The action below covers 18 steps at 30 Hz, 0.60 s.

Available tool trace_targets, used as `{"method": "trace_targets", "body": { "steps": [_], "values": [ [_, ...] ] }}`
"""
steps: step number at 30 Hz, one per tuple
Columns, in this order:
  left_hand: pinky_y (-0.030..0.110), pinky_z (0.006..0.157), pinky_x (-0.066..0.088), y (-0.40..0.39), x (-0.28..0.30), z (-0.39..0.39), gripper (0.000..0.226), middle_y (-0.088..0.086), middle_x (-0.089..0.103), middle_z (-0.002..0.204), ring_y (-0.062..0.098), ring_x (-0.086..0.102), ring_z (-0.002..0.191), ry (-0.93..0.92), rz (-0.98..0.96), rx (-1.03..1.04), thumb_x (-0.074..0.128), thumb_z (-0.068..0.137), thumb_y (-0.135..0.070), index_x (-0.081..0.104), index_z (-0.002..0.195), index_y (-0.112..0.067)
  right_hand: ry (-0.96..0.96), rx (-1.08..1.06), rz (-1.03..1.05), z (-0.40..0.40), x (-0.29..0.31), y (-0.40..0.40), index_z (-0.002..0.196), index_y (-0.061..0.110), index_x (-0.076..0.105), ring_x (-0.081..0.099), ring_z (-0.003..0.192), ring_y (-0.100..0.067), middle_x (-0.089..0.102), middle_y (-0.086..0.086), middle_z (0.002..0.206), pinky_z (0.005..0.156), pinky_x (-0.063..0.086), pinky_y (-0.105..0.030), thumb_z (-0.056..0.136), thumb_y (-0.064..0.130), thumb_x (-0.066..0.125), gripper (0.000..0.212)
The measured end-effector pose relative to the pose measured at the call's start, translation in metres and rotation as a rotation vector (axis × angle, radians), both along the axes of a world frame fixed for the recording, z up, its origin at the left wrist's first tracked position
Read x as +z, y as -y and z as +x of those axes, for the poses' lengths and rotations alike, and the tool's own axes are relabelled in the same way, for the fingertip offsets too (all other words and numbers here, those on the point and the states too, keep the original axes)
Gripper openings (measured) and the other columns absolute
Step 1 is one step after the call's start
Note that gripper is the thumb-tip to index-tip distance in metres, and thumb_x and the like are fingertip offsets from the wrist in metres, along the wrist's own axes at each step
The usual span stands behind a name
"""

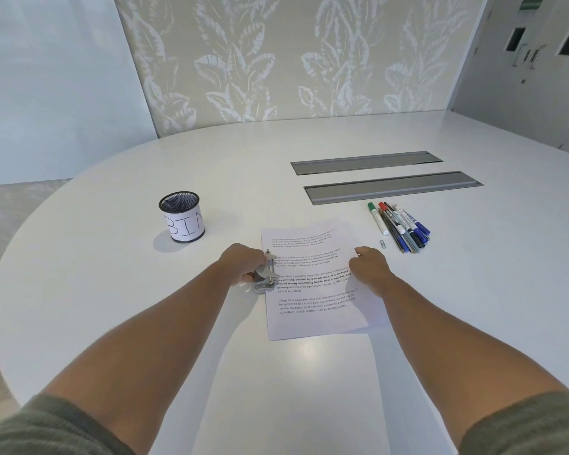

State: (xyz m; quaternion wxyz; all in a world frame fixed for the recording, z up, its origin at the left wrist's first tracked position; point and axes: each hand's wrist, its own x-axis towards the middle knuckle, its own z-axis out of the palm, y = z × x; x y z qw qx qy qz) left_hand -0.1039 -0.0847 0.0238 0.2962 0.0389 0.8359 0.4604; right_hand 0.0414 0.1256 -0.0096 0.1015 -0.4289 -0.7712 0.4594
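A printed sheet of paper (pixel 312 290) lies on the white round table (pixel 145 307) in front of me. A small metal hole punch (pixel 265 274) sits on the sheet's left edge. My left hand (pixel 242 262) grips the punch from the left, fingers curled round it. My right hand (pixel 368 266) rests on the sheet's right edge with its fingers curled under; whether they pinch the paper is hidden.
A black mesh cup (pixel 182 216) with a paper label reading "BIN" stands at the left. Several markers and pens (pixel 399 226) lie in a bunch at the right, a paper clip (pixel 383 244) beside them. Two grey cable hatches (pixel 391 187) are set into the tabletop behind.
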Motion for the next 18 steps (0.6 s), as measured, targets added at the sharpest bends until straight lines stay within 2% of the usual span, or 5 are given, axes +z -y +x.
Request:
{"method": "trace_targets", "body": {
  "steps": [4,9,12,14,18],
  "values": [
    [0.035,0.082,0.060,0.004,0.000,-0.001,0.009,0.015,0.067,0.093,0.028,0.073,0.090,0.011,0.012,0.019,0.055,0.082,0.004,0.059,0.089,-0.001,0.023,-0.027,0.007,0.004,0.002,0.000,0.145,0.013,0.046,0.052,0.125,-0.026,0.046,-0.006,0.149,0.085,0.041,-0.026,0.088,0.006,0.047,0.058],
    [0.027,0.058,0.059,0.011,0.002,-0.001,0.011,0.012,0.068,0.084,0.020,0.069,0.063,0.033,0.034,0.004,0.061,0.086,-0.005,0.065,0.095,-0.001,0.030,-0.063,0.078,0.005,0.002,0.000,0.124,-0.001,0.059,0.058,0.117,-0.034,0.059,-0.014,0.132,0.095,0.051,-0.042,0.084,0.003,0.046,0.042],
    [0.020,0.039,0.051,0.014,0.003,0.000,0.005,0.011,0.069,0.072,0.014,0.067,0.042,0.060,0.035,-0.010,0.061,0.089,-0.006,0.064,0.088,-0.003,0.027,-0.026,0.061,0.003,0.001,0.000,0.122,0.011,0.064,0.055,0.094,-0.024,0.061,-0.009,0.125,0.078,0.049,-0.031,0.084,0.004,0.047,0.042],
    [0.019,0.038,0.050,0.015,0.004,0.000,0.006,0.010,0.069,0.070,0.013,0.066,0.040,0.063,0.039,-0.016,0.061,0.090,-0.005,0.065,0.087,-0.003,0.013,-0.013,0.049,0.003,0.001,-0.001,0.114,0.014,0.066,0.057,0.092,-0.025,0.064,-0.006,0.117,0.075,0.049,-0.030,0.082,0.004,0.046,0.040],
    [0.019,0.038,0.050,0.018,0.004,-0.001,0.006,0.010,0.069,0.066,0.014,0.067,0.044,0.079,0.053,-0.018,0.062,0.090,-0.007,0.064,0.087,-0.002,0.037,-0.022,0.063,0.004,0.001,-0.002,0.112,0.006,0.068,0.062,0.108,-0.032,0.066,-0.008,0.113,0.088,0.052,-0.036,0.079,0.005,0.046,0.040]
  ]
}}
